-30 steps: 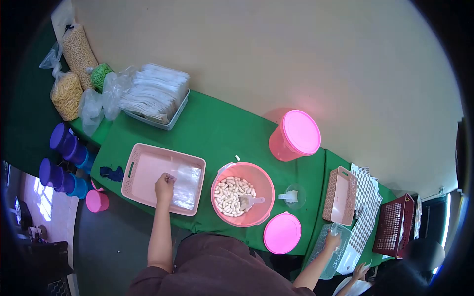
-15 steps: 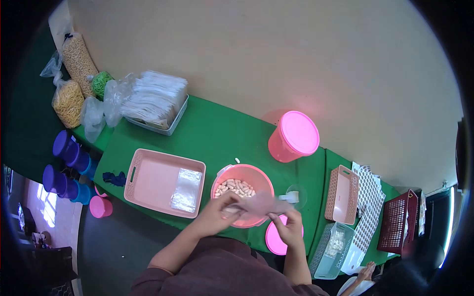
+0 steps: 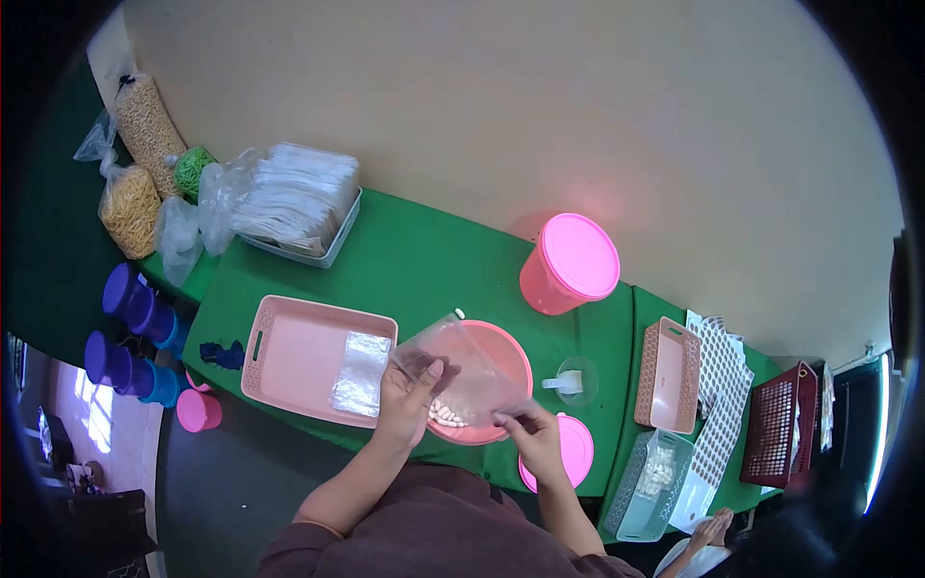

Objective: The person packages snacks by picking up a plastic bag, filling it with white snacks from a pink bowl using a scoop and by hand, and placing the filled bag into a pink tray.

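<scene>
A clear plastic bag is stretched flat between my two hands, over a round pink tub. My left hand pinches its left side with the thumb on top. At the bag's lower right corner, my right hand grips the edge between thumb and fingers. White oblong pieces lie in the tub, partly hidden behind the bag. One white piece rests by the tub's far rim. A pink lid lies beneath my right hand, and a white scoop sits on a clear round dish to the right.
Left of the tub stands a pink tray holding flat clear bags. A lidded pink bucket is at the back. On the right are a pink basket, a teal basket and another person's hands.
The bag, blurred and bunched before, is now spread out flat and raised toward the tub's far side. My left hand has shifted left, and my right hand has moved slightly left and down.
</scene>
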`<state>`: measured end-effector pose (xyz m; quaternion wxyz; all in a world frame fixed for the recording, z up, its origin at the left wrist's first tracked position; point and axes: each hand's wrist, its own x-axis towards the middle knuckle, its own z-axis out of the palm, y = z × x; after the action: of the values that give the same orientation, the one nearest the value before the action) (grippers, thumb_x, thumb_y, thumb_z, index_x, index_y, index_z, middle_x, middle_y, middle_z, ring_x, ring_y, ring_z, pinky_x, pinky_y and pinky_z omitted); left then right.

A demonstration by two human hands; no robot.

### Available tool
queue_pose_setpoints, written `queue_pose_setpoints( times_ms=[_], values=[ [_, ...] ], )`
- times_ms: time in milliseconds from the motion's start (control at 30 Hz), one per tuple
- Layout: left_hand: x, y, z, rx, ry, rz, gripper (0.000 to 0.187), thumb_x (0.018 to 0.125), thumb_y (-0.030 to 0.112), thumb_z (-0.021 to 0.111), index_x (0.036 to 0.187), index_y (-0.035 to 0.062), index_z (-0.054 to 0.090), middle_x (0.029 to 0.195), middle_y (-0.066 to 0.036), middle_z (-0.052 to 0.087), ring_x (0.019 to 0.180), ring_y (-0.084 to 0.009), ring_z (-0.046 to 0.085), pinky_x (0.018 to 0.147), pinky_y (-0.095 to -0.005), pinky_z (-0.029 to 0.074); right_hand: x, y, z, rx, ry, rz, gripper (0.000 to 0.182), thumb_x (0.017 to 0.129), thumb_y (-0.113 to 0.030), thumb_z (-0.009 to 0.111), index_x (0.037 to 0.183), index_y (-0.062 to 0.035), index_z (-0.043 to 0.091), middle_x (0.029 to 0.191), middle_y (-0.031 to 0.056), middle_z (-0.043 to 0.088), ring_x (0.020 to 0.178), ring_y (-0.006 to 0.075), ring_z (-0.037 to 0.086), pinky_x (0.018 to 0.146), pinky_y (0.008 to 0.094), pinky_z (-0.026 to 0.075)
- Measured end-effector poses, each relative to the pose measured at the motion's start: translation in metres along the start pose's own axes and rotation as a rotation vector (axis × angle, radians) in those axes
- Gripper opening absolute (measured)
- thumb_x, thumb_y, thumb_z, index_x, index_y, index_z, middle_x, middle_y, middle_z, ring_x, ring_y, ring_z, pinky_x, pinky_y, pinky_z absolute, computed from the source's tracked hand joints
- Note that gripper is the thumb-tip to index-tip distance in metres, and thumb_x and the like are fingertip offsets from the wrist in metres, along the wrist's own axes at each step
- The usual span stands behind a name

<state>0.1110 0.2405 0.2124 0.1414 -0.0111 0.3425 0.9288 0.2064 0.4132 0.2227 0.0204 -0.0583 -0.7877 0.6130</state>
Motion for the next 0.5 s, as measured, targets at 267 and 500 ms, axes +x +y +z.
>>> queue_pose_setpoints(
  times_ms=[267, 500],
  values=[
    [-0.002, -0.005, -0.019, 1.060, 0.031, 0.591, 0.098, 0.069, 0.009, 0.082, 0.136, 0.0105, 0.011, 0.136, -0.016, 0.025, 0.128, -0.0291, 0.033, 0.106, -0.0443, 0.033, 0.005, -0.010, -0.023, 0.017, 0.416, -0.106, 0.011, 0.076, 0.002, 0.071, 0.071, 0.0028, 0.061, 0.071, 0.0047, 0.059, 0.067, 0.0116, 0.054, 0.063, 0.0261, 0.043],
    [-0.011, -0.009, 0.004, 1.426, -0.710, 0.715, 0.089, 0.063, 0.020, 0.085, 0.133, 0.0173, 0.031, 0.131, -0.010, 0.040, 0.128, -0.0341, 0.039, 0.113, -0.0554, 0.014, 0.000, -0.023, 0.001, -0.117, 0.141, -0.045, 0.023, 0.070, -0.002, 0.077, 0.067, 0.0010, 0.055, 0.069, 0.0049, 0.056, 0.064, 0.0119, 0.055, 0.059, 0.0254, 0.044]
  ],
)
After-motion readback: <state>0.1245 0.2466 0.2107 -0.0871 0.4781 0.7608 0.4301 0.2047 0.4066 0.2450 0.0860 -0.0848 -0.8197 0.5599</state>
